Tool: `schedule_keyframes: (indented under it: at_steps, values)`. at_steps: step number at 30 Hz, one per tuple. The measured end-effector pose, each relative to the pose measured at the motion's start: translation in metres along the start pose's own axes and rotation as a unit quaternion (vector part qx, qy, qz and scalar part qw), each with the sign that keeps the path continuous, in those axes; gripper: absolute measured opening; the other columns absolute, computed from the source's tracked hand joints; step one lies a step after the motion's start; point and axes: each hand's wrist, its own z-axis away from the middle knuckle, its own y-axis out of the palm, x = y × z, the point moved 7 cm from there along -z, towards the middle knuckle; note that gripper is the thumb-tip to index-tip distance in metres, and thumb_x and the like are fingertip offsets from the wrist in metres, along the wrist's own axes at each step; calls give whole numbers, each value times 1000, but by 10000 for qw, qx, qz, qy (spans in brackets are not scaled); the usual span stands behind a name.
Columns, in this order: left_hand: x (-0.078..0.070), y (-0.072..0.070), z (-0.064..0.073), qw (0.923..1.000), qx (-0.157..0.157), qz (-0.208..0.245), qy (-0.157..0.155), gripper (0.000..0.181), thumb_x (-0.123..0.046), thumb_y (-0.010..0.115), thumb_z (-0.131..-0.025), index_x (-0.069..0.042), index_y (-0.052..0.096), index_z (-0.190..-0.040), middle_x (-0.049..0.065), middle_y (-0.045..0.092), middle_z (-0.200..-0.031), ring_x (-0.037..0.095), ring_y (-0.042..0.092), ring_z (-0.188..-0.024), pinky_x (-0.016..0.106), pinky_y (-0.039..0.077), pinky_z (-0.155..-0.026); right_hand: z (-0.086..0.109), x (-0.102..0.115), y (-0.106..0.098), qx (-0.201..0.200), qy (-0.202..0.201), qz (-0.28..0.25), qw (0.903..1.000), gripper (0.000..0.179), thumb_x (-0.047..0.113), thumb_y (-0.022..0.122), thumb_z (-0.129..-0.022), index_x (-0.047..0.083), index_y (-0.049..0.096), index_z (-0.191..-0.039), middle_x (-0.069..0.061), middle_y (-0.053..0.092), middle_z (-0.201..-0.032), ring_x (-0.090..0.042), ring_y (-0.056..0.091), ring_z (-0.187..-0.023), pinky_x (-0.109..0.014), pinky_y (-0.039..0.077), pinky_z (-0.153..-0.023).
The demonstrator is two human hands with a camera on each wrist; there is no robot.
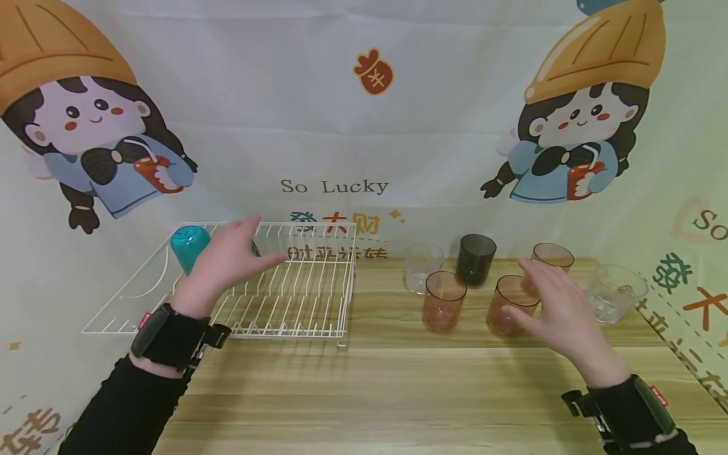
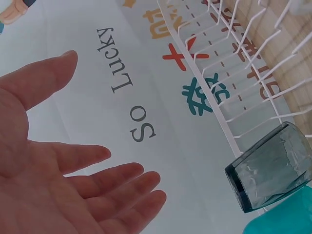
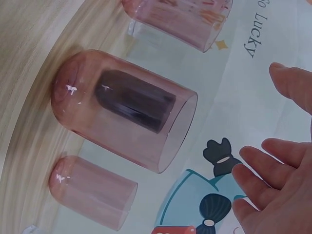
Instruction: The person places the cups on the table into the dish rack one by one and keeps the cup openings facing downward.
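My left hand (image 1: 224,259) is over the white wire rack (image 1: 296,332), fingers spread and nothing in them. A teal cup (image 1: 189,243) stands upside down on the rack beside it. The left wrist view also shows a smoky grey-green glass (image 2: 273,165) on the rack next to the teal cup; my hand mostly covers it in the head view. On the right, my right hand (image 1: 560,309) holds nothing, its thumb and fingers apart, overlapping a pink glass (image 1: 503,313) in the head view. The right wrist view has this upright pink glass (image 3: 126,141) below the fingertips.
Around the right hand stand another pink glass (image 1: 443,313), a farther pink glass (image 1: 553,253), a dark glass (image 1: 476,259), a clear glass (image 1: 423,272) and a second clear glass (image 1: 614,294). A printed cloth (image 1: 318,126) hangs behind the wooden table (image 1: 398,398).
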Motion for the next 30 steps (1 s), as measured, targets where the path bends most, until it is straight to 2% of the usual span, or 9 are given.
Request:
schedule_keyframes:
  at_steps: [5, 9, 14, 20, 30]
  values:
    - [-3, 4, 9, 9999, 18, -72, 88, 97, -47, 70, -89, 8, 21, -153, 37, 31, -149, 52, 31, -135, 66, 34, -105, 0, 1, -1, -33, 27, 42, 10000, 81, 19, 88, -71, -10, 48, -136, -32, 51, -132, -49, 46, -121, -65, 35, -100]
    - [-5, 6, 17, 9997, -89, -66, 233, 97, -48, 70, -89, 9, 23, -152, 36, 36, -146, 52, 35, -132, 65, 35, -104, 0, 2, -1, -100, 14, 100, 9999, 80, 18, 88, -71, -10, 49, -135, -32, 53, -131, -49, 47, -120, -64, 36, -99]
    - [-6, 8, 25, 9993, -199, 3, 326, 102, -49, 71, -88, 10, 18, -153, 38, 35, -145, 53, 37, -131, 65, 37, -102, 2, 2, -1, -167, 21, 32, 9999, 80, 17, 88, -70, -9, 50, -135, -31, 54, -129, -48, 48, -119, -63, 37, -98]
    - [-5, 12, 30, 9993, -209, 75, 289, 107, -48, 72, -87, 10, 12, -153, 39, 35, -144, 54, 38, -129, 65, 37, -102, 4, 1, 2, -126, 43, 1, 9999, 78, 17, 87, -71, -10, 49, -135, -31, 56, -126, -47, 49, -118, -60, 34, -105]
    - [-6, 21, 39, 9990, -184, 262, 318, 106, -48, 73, -86, 9, 15, -154, 37, 29, -150, 54, 31, -134, 66, 33, -105, 7, -1, 5, -60, 80, 63, 9999, 78, 17, 87, -72, -11, 49, -134, -31, 56, -124, -47, 49, -117, -56, 29, -111]
